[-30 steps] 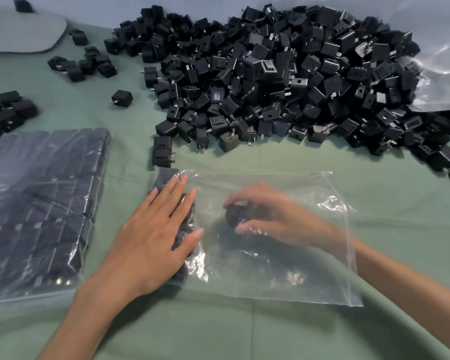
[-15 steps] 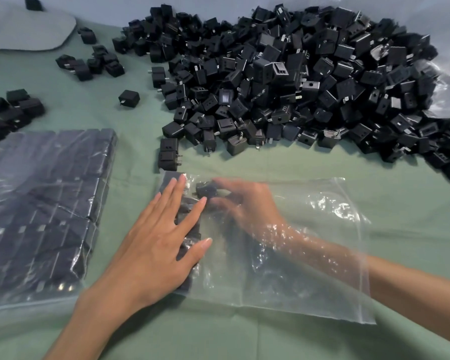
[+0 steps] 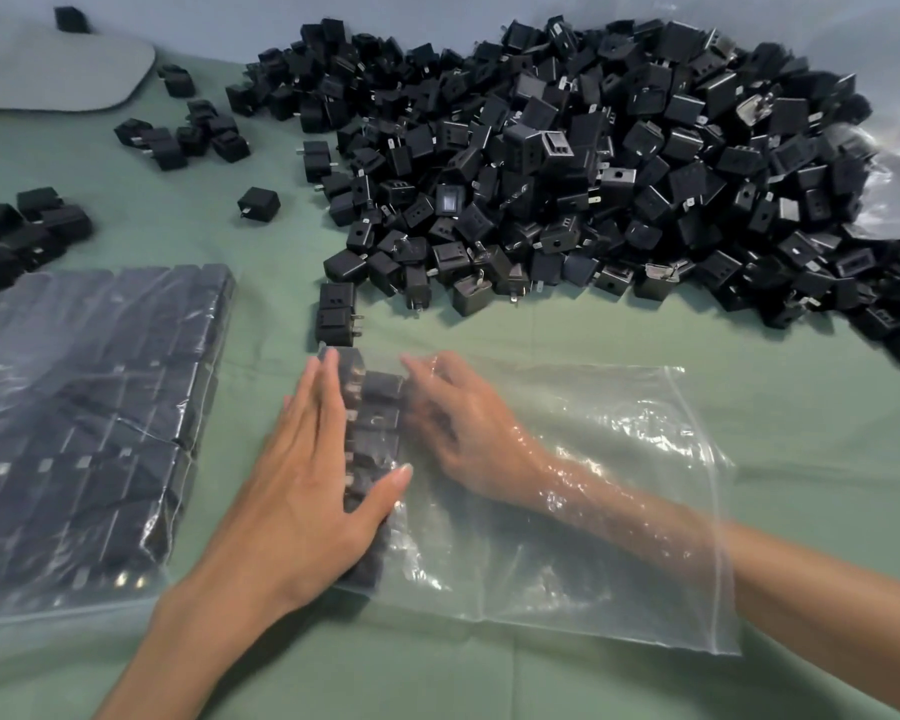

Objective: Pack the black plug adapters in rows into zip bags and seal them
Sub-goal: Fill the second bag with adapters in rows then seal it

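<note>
Green cloth (image 3: 541, 335) covers a table, seen from above; clock directions are read from the middle of the view. At 6 o'clock a clear zip bag (image 3: 619, 537) lies flat, its mouth on the edge facing 3 o'clock. Inside it, against the closed edge facing 9 o'clock, black plug adapters (image 3: 378, 433) stand in 1 row running from 12 towards 6 o'clock. The left hand (image 3: 302, 501) lies flat on the outside of the bag, fingers straight and together, thumb spread across the row; it presses the row and grasps nothing. The right hand (image 3: 463, 433) is inside the bag, its forearm passing through the mouth; it is blurred, its fingers reach the far end of the row, and whether they grip an adapter or only touch it cannot be told.

Just beyond the bag, at 12 o'clock, a pair of adapters (image 3: 336, 314) sits side by side; a large loose heap (image 3: 593, 189) spreads from 12 to 3 o'clock. At 9 o'clock lies a filled bag (image 3: 89, 423), packed with adapters in rows. A grey pad (image 3: 58, 70) lies at 10 o'clock.
</note>
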Motion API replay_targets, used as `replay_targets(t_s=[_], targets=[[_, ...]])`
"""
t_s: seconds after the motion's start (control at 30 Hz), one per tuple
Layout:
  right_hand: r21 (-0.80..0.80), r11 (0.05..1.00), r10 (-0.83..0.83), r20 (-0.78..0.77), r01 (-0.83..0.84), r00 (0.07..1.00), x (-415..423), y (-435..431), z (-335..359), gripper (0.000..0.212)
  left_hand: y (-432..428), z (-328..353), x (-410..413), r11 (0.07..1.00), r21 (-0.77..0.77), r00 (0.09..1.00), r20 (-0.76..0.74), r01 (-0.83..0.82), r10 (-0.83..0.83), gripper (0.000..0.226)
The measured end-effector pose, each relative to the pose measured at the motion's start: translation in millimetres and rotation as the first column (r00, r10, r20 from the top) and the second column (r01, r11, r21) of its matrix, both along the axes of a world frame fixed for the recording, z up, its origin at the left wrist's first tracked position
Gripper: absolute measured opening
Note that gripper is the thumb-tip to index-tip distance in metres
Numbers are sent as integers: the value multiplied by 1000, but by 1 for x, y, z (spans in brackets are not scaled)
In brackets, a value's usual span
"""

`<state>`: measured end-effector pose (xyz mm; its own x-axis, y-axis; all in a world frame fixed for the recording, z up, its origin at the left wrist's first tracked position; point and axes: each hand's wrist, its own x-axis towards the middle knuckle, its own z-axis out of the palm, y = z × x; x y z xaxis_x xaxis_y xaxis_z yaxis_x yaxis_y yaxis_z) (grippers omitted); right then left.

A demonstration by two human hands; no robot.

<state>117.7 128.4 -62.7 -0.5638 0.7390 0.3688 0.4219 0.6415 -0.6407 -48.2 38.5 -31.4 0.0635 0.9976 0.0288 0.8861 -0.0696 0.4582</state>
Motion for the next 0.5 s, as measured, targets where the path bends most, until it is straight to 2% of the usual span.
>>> replay_targets(t_s=[0.07,0.17,0.33,0.5], targets=[[-11,998,-57,-59,57,997,3,1,-5,43,1,1,-1,998,-39,999,-4,-46,46,95],[-33,997,-76,-111,72,991,6,4,-7,29,4,3,-4,996,-87,997,-77,-37,31,88],[-16,999,36,3,-36,999,10,6,-3,47,10,8,2,991,-132,977,-208,13,-40,82],[-81,995,67,29,-65,997,12,3,4,38,17,11,5,985,-167,966,-249,32,-74,83]])
